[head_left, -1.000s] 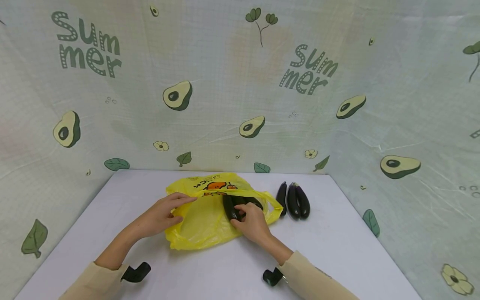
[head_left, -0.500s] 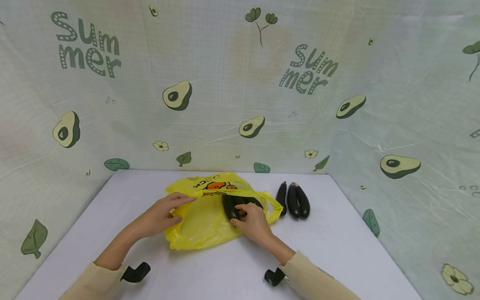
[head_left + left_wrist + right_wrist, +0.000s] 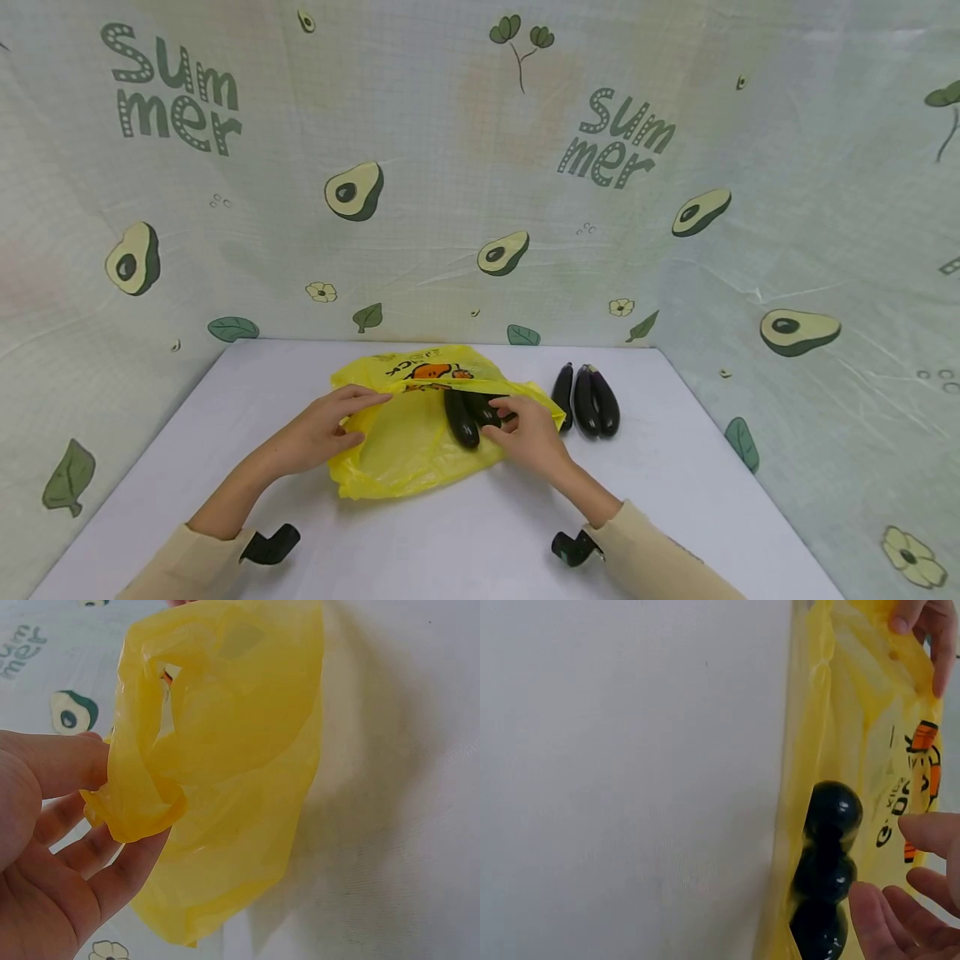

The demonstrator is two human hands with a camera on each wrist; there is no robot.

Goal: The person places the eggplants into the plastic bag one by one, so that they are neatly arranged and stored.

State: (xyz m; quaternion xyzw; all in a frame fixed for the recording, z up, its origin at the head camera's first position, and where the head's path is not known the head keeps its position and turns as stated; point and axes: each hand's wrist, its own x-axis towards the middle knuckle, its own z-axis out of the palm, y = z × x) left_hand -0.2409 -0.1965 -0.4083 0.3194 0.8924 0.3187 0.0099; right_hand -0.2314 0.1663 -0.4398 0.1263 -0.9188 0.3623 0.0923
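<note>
At the left of the frame, your left hand (image 3: 321,429) has thumb and fingers loosely round the handle (image 3: 139,787) of the yellow bag (image 3: 401,467). The bag lies mid-frame on the white table (image 3: 420,550), and three eggplants (image 3: 461,421) sit side by side in its mouth, blunt ends toward you. Just right of centre, your right hand (image 3: 532,437) curves near them with thumb and fingertips well parted, gripping nothing that shows; you can't tell whether a fingertip touches one. The step in hand looks like handling eggplants at the bag's mouth, going in or coming out; the next move seems to call for your left to steady the plastic while your right closes on one or lifts clear. Farther right lie three loose eggplants (image 3: 587,404), one beside a touching pair. As for writing, "summer" reads on the backdrop (image 3: 420,108) at upper left and again at upper right; between and below, the bag's creased print, beside an orange picture, gives little beyond "CK".
</note>
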